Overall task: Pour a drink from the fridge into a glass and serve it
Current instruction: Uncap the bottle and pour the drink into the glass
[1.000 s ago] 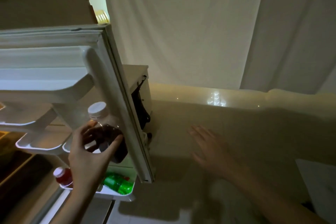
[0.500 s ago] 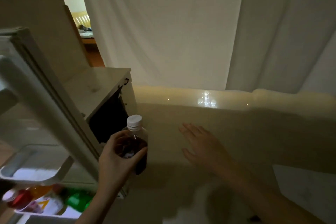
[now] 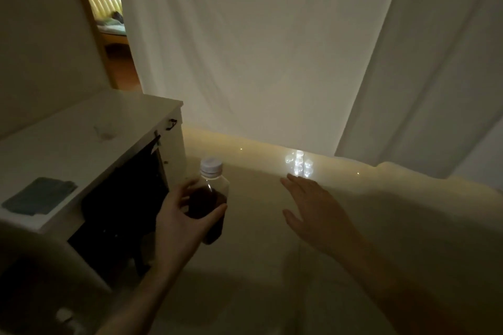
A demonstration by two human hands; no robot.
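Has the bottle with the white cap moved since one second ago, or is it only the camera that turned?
Yes. The bottle, gripped by the left hand, has left the fridge door shelf and gone right, past the white cabinet, over the counter.

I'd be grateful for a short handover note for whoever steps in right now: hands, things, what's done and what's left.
Left hand: grips the bottle round its middle, upright, white cap on, dark drink filling roughly the lower half.
Right hand: open, fingers spread, holding nothing, over the pale counter.
Things: the bottle is held just beside the white cabinet. No glass is clearly in view; a faint clear shape on the cabinet top is too dim to tell.
Done: bottle in hand.
Left: find a glass, uncap, pour, serve.
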